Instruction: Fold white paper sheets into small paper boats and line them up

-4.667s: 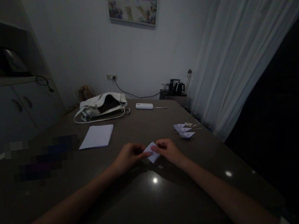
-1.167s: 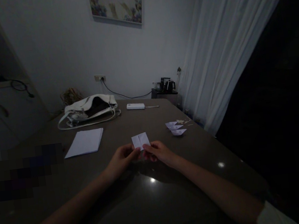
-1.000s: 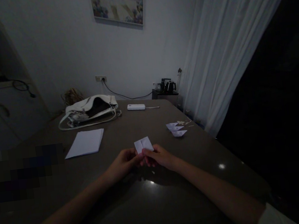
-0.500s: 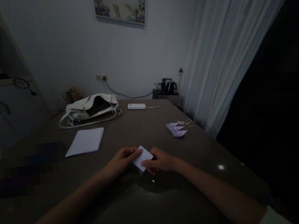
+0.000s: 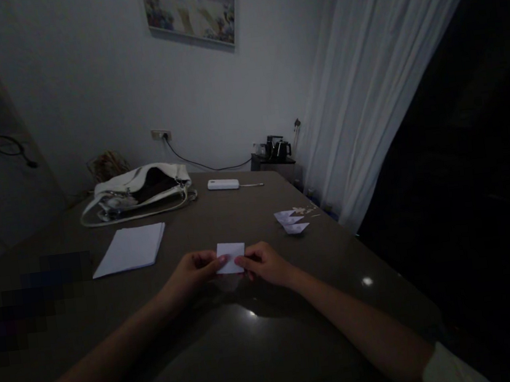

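A small folded square of white paper (image 5: 230, 250) is held above the dark table, its edges roughly level with me. My left hand (image 5: 199, 267) pinches its left side, thumb on the near face. On the right side, my right hand (image 5: 264, 263) grips it the same way, with the thumb tip close to the other thumb. The fingers behind the paper are mostly hidden. Beyond my right hand lie several folded paper shapes with pointed ends (image 5: 293, 222). A stack of white paper sheets (image 5: 129, 248) rests to the left, past my left hand.
A white handbag (image 5: 143, 189) lies at the back left of the table (image 5: 238, 354). Near the far edge is a white power strip-like device (image 5: 223, 184) with a short cord. Small pale bits (image 5: 304, 210) are scattered by the right edge, near a white curtain (image 5: 340, 94).
The paper has turned from a diamond position to a square one between my hands. My right thumb has moved up beside the left. The view has shifted slightly right.
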Available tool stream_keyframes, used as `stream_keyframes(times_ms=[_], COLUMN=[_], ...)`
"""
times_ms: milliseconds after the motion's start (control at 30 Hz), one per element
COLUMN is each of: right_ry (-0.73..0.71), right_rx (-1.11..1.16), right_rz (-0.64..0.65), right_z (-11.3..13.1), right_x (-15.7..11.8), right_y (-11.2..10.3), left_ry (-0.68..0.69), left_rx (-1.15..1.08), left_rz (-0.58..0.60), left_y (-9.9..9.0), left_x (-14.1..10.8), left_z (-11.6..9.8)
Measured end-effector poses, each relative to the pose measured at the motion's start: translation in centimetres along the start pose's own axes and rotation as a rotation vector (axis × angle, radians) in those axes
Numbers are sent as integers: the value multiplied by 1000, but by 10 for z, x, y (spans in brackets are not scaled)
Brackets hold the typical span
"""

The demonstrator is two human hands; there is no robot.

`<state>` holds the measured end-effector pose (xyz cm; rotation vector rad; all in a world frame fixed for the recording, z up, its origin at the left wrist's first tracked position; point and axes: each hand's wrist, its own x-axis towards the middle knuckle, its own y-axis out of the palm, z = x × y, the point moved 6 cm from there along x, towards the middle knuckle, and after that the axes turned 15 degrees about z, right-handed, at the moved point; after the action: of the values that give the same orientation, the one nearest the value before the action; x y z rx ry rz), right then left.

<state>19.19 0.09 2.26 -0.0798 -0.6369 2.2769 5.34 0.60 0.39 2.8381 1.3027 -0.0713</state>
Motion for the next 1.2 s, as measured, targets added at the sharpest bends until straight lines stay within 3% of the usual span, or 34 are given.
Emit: stream_keyframes(times_ms=[333,567,733,867,1100,1200], right_ry=[-4,22,31,50,30,34], right_rx=[86,83,-1,-76,-136,-126], right_rz=[-58,-81,-94,-106,-65,-53], right_z=[0,-11,-2,2,-6,-6], right_x=[0,1,0,-1,0,0], right_y=[-2,-5,-6,-7,-4,-4], left_ry=[101,47,3,44,-13,11], left_rx=[97,59,63,122,47,33], left_rz=[-52,-20,-74,-97,81,96], left_y=[6,3,-4,-6,10,12], left_x=[-4,-3,0,1,1,1], left_z=[-26,-18,-11,-12,-6,-7])
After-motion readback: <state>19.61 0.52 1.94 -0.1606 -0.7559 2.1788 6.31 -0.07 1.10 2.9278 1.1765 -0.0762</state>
